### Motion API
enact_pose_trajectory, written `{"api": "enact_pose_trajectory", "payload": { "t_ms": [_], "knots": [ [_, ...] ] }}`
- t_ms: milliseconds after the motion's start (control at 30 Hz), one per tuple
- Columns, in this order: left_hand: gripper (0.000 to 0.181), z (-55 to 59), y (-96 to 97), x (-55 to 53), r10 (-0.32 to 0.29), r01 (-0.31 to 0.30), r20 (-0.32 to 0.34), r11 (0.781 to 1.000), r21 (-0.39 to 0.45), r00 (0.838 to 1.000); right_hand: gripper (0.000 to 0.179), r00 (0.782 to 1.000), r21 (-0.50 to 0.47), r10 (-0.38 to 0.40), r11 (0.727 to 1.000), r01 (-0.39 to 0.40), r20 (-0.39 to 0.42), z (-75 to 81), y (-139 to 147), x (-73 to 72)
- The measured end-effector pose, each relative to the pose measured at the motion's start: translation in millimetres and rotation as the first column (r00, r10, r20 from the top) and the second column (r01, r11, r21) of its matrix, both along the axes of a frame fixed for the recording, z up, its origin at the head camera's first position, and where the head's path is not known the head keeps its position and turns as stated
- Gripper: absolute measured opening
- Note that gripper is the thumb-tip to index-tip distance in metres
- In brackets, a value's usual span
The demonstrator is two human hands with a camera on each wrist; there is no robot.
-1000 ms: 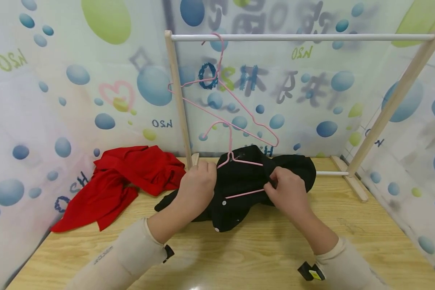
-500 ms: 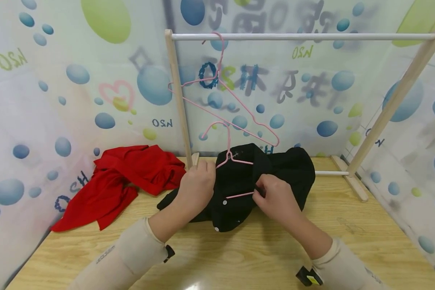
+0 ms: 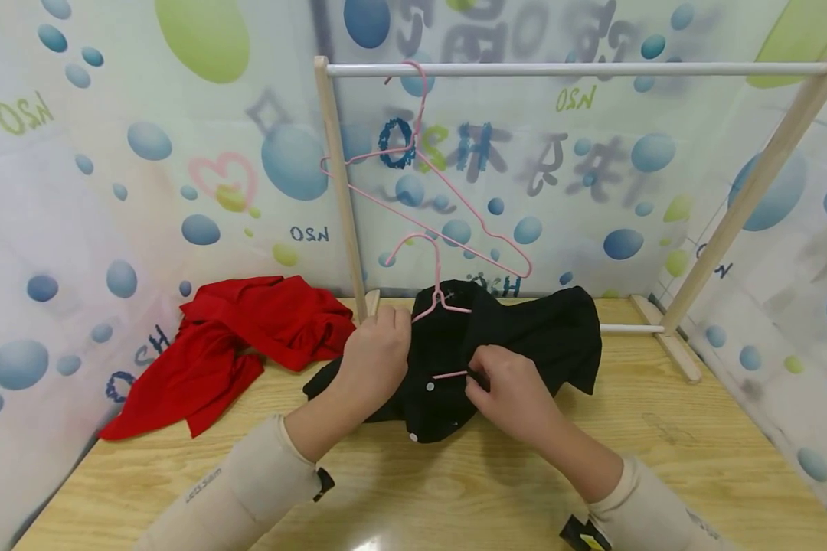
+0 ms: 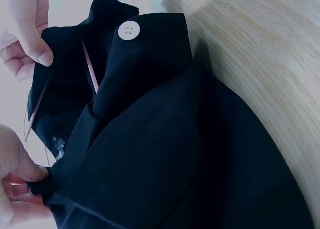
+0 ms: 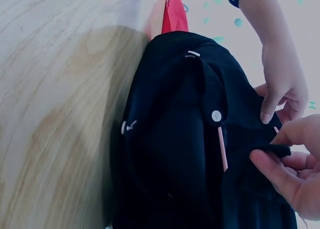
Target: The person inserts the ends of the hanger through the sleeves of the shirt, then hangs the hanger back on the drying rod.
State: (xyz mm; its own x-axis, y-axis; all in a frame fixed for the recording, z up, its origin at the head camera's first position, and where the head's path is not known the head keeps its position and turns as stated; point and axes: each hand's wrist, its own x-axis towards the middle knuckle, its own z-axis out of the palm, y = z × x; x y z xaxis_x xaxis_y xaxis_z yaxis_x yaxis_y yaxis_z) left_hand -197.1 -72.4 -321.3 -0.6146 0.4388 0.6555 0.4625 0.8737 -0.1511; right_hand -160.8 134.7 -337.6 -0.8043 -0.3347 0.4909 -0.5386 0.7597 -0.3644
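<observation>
A black shirt (image 3: pixel 537 329) with white buttons lies bunched on the table, a pink hanger (image 3: pixel 439 295) partly inside it. The hanger's hook stands up out of the collar, and a piece of its bottom bar shows at the front opening. My left hand (image 3: pixel 377 353) pinches the shirt's cloth at the left shoulder, thumb on top in the left wrist view. With thumb and fingers, my right hand (image 3: pixel 513 386) pinches the edge of the right front panel, beside the bar. Cloth covers the hanger's right arm. A white button (image 4: pixel 129 31) shows large in the left wrist view.
Behind the shirt stands a wooden rack (image 3: pixel 340 191) with a white top rail (image 3: pixel 579 70). Another pink hanger (image 3: pixel 469 207) hangs from it, bare. To the left, a crumpled red garment (image 3: pixel 262 321) lies on the wood-grain table (image 3: pixel 668 451).
My right hand has moved left and slightly down, drawing the right front panel across more of the hanger. The right sleeve has spread lower. My left hand stays almost in place.
</observation>
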Motion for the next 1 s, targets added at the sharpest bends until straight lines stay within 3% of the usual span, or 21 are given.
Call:
{"api": "enact_pose_trajectory", "payload": {
  "t_ms": [167, 300, 400, 500, 600, 700, 867, 1000],
  "knots": [
    [0.023, -4.4, -7.9, -3.8, -0.012, 0.010, 0.025, 0.998, 0.054, 1.000, 0.015, 0.999, 0.000, -0.033, 0.999, 0.033, -0.006, 4.5, 14.6, 1.9],
    [0.023, -9.7, -18.6, -7.5, -0.008, 0.006, 0.020, 0.994, 0.106, 1.000, 0.013, 0.991, -0.038, -0.078, 0.997, 0.074, -0.107, 5.9, 37.7, -0.2],
    [0.022, -12.1, -26.2, -9.2, 0.000, -0.004, 0.029, 0.991, 0.136, 1.000, 0.007, 0.973, -0.082, -0.172, 0.984, 0.161, -0.155, 6.6, 60.8, -6.6],
    [0.024, -12.9, -32.1, -9.5, 0.012, -0.020, 0.055, 0.987, 0.162, 0.998, 0.023, 0.965, -0.104, -0.255, 0.963, 0.247, -0.066, 7.9, 84.4, -16.4],
    [0.025, -14.0, -35.3, -10.1, 0.014, -0.029, 0.082, 0.983, 0.180, 0.997, 0.044, 0.961, -0.094, -0.262, 0.958, 0.270, 0.094, 5.6, 99.8, -26.8],
    [0.025, -15.2, -36.4, -10.1, 0.010, -0.028, 0.096, 0.982, 0.189, 0.995, 0.039, 0.956, -0.103, -0.262, 0.956, 0.276, 0.131, -0.8, 105.7, -33.8],
    [0.027, -18.1, -37.2, -10.6, 0.029, -0.048, 0.111, 0.984, 0.170, 0.993, 0.008, 0.940, -0.146, -0.337, 0.934, 0.327, -0.051, -10.1, 106.5, -35.9],
    [0.026, -19.3, -39.5, -14.0, 0.074, -0.093, 0.123, 0.983, 0.160, 0.990, 0.006, 0.929, -0.110, -0.279, 0.960, 0.259, -0.244, -15.3, 105.2, -34.4]
  ]
}}
